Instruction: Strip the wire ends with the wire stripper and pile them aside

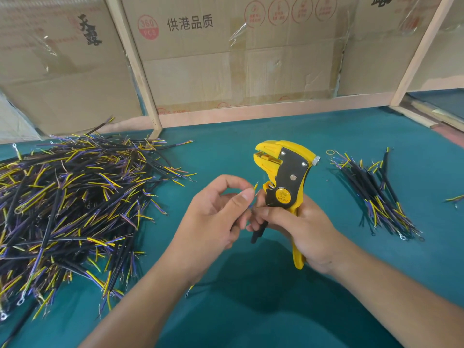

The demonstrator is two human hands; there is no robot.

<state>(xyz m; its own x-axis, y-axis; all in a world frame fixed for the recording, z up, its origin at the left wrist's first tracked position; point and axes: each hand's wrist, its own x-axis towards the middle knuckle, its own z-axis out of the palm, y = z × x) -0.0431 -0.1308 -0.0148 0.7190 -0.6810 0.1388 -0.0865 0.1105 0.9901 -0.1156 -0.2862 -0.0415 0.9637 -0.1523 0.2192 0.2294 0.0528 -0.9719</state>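
Observation:
My right hand (298, 229) grips the handles of a yellow and black wire stripper (285, 172), held upright with its jaws pointing left above the table. My left hand (216, 217) pinches a thin wire (255, 185) between thumb and forefinger; its yellow tip sticks up just left of the stripper's lower body. The wire's black sheath hangs down between my two hands. A large heap of black cables with yellow and purple ends (70, 209) lies on the left. A smaller pile of similar cables (376, 194) lies on the right.
The teal table cover (251, 310) stretches under my arms. Cardboard boxes (226, 59) and wooden frame posts (135, 64) close off the back. A single stray wire (454, 198) lies at the far right edge.

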